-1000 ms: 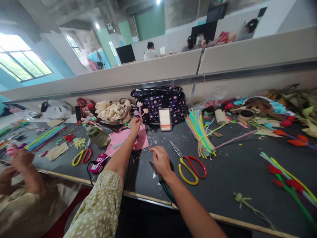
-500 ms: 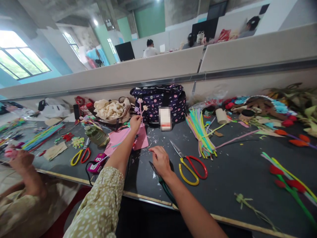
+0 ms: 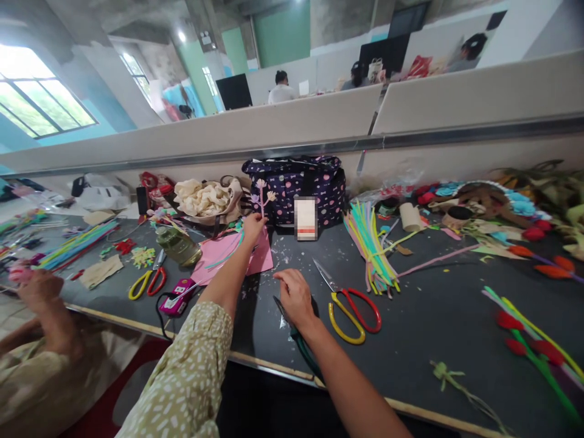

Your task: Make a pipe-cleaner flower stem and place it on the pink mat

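Pinched between the fingers of my left hand (image 3: pixel 255 226) is a pipe-cleaner flower (image 3: pixel 261 196) with pale purple and cream blossoms on one upright stem. It stands in front of the dark patterned bag (image 3: pixel 298 182). Below that hand lies a pink sheet (image 3: pixel 214 252). My right hand (image 3: pixel 295 298) rests on the black table with its fingers loosely bent and nothing visible in them. A green-handled cutting tool (image 3: pixel 305 356) lies beside and partly under it. To the right are scissors (image 3: pixel 349 313) with one red and one yellow handle.
A bundle of pastel pipe cleaners (image 3: pixel 371 246) lies right of the bag. Red pipe-cleaner flowers (image 3: pixel 533 340) are at the right. Left are a jar of greenish liquid (image 3: pixel 177 246), a purple box (image 3: pixel 177 298) and second scissors (image 3: pixel 148 280). Another person's hand (image 3: pixel 41 292) is at far left.
The view has shifted slightly. My left hand still holds the flower upright near the bag, and my right hand stays on the table.
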{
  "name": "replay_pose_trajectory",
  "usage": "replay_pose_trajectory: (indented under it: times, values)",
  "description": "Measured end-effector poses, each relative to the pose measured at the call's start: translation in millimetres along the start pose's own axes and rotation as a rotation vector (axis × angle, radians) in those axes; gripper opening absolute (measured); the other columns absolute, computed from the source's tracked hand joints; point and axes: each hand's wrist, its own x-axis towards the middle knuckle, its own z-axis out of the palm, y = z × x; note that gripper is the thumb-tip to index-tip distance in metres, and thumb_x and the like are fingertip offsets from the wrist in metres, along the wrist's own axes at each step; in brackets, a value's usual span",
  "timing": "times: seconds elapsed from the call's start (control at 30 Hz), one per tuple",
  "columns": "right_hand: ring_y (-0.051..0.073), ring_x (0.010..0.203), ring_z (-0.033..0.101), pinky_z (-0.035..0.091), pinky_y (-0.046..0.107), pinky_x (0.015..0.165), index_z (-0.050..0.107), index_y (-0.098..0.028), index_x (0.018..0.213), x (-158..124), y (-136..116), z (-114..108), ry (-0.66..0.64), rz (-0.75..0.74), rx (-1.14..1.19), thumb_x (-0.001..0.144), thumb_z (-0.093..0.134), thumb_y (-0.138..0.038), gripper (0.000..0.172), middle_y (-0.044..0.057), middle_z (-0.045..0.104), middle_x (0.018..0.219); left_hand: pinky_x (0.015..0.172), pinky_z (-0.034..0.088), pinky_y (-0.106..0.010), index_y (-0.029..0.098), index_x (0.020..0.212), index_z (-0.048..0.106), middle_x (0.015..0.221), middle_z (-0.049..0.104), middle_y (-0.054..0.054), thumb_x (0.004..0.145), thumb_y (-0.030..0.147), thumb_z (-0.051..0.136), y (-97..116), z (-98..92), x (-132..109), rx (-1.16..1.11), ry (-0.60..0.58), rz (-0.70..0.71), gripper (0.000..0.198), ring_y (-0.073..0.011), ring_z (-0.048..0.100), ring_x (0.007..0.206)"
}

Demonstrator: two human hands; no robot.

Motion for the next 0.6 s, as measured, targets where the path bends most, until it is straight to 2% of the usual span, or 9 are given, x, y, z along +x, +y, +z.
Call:
replay_pose_trajectory:
  times: [0.1, 0.2, 0.43, 0.6]
  values:
    - [0.022, 0.091, 0.062, 0.049, 0.033, 0.083, 0.071, -0.02, 0.097, 0, 0, 0, 0.002, 0.004, 0.002, 0.091, 0.042, -0.006, 0.033, 0.007, 0.071, 0.091, 0.061, 0.033, -0.028, 0.018, 0.058, 0.062, 0.057, 0.057, -0.001, 0.075, 0.032, 0.067, 0, 2.5, -3, -0.016, -0.006, -0.014, 0.022, -0.0173, 0.051, 0.059]
    - [0.022, 0.091, 0.062, 0.049, 0.034, 0.083, 0.071, -0.019, 0.097, 0, 0, 0, 0.0, -0.001, 0.004, 0.091, 0.041, -0.006, 0.033, 0.007, 0.071, 0.091, 0.059, 0.03, -0.028, 0.018, 0.054, 0.058, 0.052, 0.052, 0.001, 0.076, 0.031, 0.065, 0, 2.6, -5, -0.049, -0.011, -0.031, 0.026, -0.0158, 0.048, 0.056]
    - [0.022, 0.092, 0.062, 0.049, 0.034, 0.083, 0.071, -0.019, 0.096, -1, -1, -1, 0.006, 0.002, 0.021, 0.091, 0.041, -0.008, 0.033, 0.007, 0.07, 0.091, 0.06, 0.033, -0.027, 0.016, 0.058, 0.061, 0.055, 0.055, 0.001, 0.077, 0.028, 0.063, -3, -5.0, -9, -0.136, -0.04, -0.048, 0.022, -0.0151, 0.05, 0.059]
    - [0.022, 0.091, 0.062, 0.049, 0.034, 0.083, 0.071, -0.019, 0.097, -2, 0, -2, -0.002, 0.013, 0.013, 0.09, 0.042, -0.008, 0.032, 0.007, 0.071, 0.092, 0.063, 0.039, -0.028, 0.017, 0.057, 0.062, 0.056, 0.058, 0.0, 0.073, 0.025, 0.066, -6, -3.4, -17, -0.186, -0.052, -0.068, 0.019, -0.0166, 0.054, 0.061]
